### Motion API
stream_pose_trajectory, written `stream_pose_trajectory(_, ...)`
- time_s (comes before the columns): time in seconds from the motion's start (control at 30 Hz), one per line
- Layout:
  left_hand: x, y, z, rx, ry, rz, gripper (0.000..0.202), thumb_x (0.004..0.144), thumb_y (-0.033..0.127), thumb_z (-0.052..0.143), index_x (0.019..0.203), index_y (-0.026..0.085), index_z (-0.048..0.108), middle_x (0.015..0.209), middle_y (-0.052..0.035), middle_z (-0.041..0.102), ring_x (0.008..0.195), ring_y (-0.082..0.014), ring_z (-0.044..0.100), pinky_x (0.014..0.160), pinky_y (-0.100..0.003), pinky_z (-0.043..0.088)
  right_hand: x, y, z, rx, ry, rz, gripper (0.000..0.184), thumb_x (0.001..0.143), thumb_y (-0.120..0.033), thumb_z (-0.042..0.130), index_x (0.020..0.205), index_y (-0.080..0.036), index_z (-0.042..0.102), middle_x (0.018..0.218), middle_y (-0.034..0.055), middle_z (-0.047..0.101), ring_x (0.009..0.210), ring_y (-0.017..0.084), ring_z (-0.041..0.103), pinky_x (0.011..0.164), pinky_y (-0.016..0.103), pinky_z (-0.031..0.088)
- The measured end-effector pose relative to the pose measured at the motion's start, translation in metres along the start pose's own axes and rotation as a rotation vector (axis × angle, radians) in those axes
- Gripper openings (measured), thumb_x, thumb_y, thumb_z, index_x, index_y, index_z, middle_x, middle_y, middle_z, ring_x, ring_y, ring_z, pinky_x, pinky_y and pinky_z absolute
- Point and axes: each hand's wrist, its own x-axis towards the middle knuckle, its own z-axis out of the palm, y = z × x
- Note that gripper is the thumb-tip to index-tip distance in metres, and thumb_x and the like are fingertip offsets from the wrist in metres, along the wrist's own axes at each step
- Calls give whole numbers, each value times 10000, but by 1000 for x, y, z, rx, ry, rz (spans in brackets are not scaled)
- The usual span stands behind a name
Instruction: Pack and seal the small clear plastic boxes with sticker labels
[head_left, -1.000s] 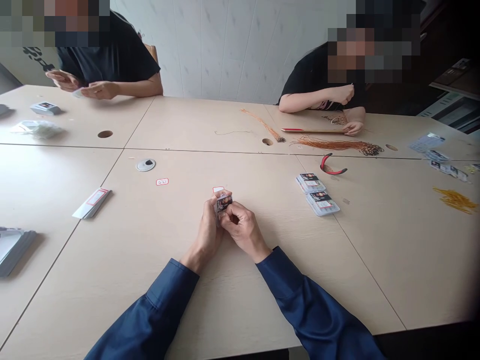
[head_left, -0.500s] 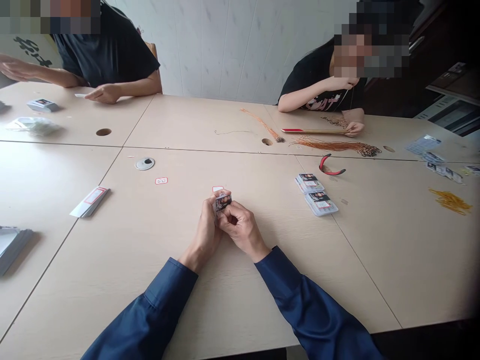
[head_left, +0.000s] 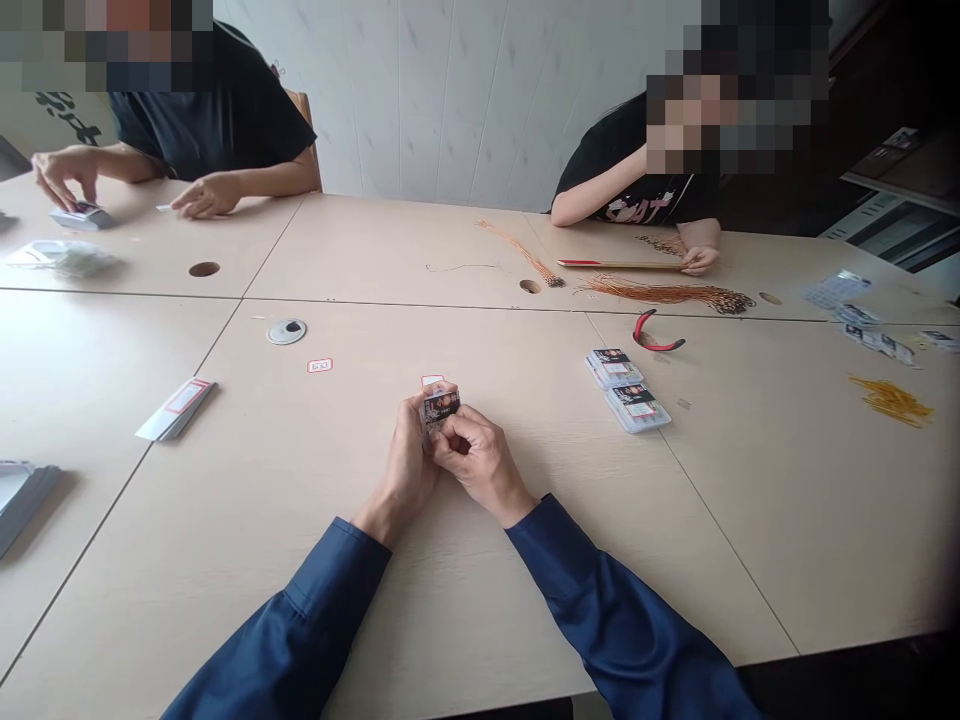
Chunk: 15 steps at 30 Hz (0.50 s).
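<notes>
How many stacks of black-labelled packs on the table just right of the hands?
2: the nearer stack and the farther stack, adjacent, beyond and right of the right hand. Packs under the top ones may be hidden.

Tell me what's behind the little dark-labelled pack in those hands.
Just beyond the pack, the upper part of a white, red-bordered label shows, apparently lying on the table. The left hand covers its lower part, so anything there can't be seen.
</notes>
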Motion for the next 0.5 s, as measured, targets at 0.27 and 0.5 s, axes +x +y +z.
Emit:
stream_pose_trajectory(0.27,1,4,6,39,119,-27,180,777,272,590,845,140,691,769,-8,665,683,-114,602,628,-184,486,2,-1,4,-107,65,-82,206,816,-146,595,652,-207,487,720,-23,480,669,118,480,616,216,386)
stream_pose_trajectory(0.5,8,9,7,255,205,22,198,696,200,618,863,170,721,833,-15,730,700,-154,661,584,-205,565,11,9,10,-314,99,-176,281,829,-262,667,638,-207,469,735,-23,548,699,108,529,681,193,433)
